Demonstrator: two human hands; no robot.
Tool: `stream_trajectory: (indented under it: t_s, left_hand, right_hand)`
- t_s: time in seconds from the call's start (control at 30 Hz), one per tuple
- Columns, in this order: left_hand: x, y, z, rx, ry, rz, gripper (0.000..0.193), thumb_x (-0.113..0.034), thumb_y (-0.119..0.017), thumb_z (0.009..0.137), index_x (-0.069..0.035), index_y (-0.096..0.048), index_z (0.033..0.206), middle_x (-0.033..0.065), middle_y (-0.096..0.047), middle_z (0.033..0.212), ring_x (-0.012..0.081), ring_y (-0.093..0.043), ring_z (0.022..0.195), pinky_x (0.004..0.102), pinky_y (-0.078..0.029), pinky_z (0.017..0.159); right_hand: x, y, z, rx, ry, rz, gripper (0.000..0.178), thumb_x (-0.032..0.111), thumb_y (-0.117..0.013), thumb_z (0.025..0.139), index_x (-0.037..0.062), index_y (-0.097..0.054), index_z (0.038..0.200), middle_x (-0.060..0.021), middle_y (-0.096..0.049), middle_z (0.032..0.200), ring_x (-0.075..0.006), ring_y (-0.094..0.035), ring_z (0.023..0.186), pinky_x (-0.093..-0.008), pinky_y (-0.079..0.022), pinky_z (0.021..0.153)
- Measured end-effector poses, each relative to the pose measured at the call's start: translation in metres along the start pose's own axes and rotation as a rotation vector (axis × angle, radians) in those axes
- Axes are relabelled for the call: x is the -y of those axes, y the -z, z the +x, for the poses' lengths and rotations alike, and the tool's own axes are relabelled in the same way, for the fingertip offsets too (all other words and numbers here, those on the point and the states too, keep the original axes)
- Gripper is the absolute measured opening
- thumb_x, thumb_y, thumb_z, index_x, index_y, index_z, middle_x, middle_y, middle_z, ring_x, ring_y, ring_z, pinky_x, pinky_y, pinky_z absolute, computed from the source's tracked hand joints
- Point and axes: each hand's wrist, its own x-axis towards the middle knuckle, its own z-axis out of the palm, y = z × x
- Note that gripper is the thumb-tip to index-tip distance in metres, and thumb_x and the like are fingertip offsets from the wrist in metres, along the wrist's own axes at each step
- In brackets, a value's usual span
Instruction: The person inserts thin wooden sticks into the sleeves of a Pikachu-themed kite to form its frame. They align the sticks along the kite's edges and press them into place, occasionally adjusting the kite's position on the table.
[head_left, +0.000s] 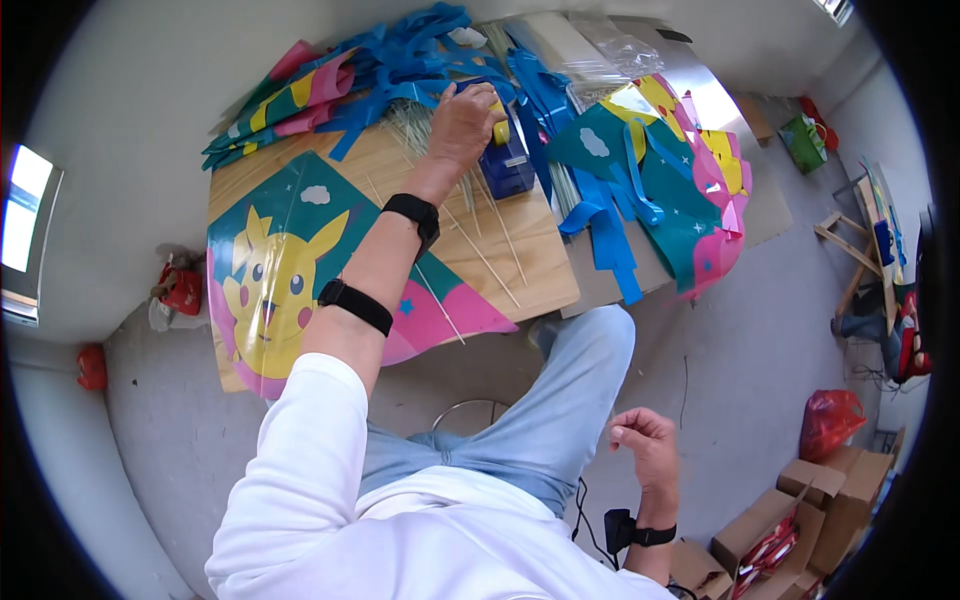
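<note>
My left hand (465, 125) reaches across the table to a blue tape dispenser (508, 168) with a yellow roll. Its fingers are bent and closed over the dispenser's far part, and what lies between the fingertips is hidden. Under my left forearm lies a kite sail (290, 260) in green and pink with a yellow cartoon figure. A thin rod (440, 300) rests on the sail's right part. My right hand (648, 445) is held low beside my right knee, away from the table, with fingers curled in toward the thumb. No object shows clearly in it.
Blue strips (400, 60) and rolled printed sheets (290, 100) heap along the table's back. More thin rods (490, 245) lie loose near the dispenser. A second printed sail (665, 190) hangs over the right edge. Cardboard boxes (760, 530) and a red bag (830, 422) stand right on the floor.
</note>
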Motion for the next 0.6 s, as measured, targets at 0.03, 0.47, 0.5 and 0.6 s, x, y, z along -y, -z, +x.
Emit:
stream_trajectory:
  t_s: [0.03,0.47,0.5,0.6]
  left_hand:
    - [0.003,-0.002,-0.001,-0.031,0.006,-0.01,0.032,-0.022,-0.067,0.083,-0.001,-0.067,0.107,0.012,-0.063,0.122,0.028,-0.055,0.118,0.0493,-0.032,0.109]
    - [0.006,-0.026,-0.014,-0.244,-0.109,0.084,0.042,-0.015,-0.077,0.069,-0.002,-0.065,0.107,0.0107,-0.063,0.115,0.029,-0.056,0.113,0.0415,-0.04,0.104]
    - [0.006,-0.026,-0.013,-0.25,-0.108,0.085,0.043,-0.015,-0.078,0.068,-0.002,-0.065,0.107,0.0103,-0.063,0.114,0.0292,-0.056,0.113,0.0418,-0.04,0.104]
    - [-0.001,-0.023,-0.01,-0.173,-0.09,0.109,0.044,-0.012,-0.077,0.068,-0.002,-0.064,0.108,0.0101,-0.063,0.115,0.0285,-0.056,0.113,0.0427,-0.041,0.102]
  right_hand:
    - [-0.003,0.0,0.003,0.0,-0.01,0.002,0.006,-0.001,-0.063,0.076,-0.0022,-0.066,0.081,-0.0067,-0.065,0.071,-0.013,-0.06,0.06,-0.0268,-0.05,0.061]
    - [-0.004,0.003,0.007,0.007,-0.017,0.047,0.006,0.0,-0.064,0.076,-0.002,-0.066,0.081,-0.0078,-0.066,0.073,-0.0136,-0.06,0.06,-0.0268,-0.05,0.061]
    - [-0.001,0.003,0.005,0.01,-0.008,0.058,0.006,0.0,-0.064,0.077,-0.0021,-0.066,0.081,-0.0079,-0.066,0.073,-0.0136,-0.06,0.061,-0.0268,-0.049,0.061]
    - [0.001,0.004,0.003,0.017,0.008,0.074,0.006,0.0,-0.065,0.077,-0.002,-0.066,0.083,-0.0061,-0.065,0.073,-0.0126,-0.06,0.062,-0.0261,-0.05,0.061]
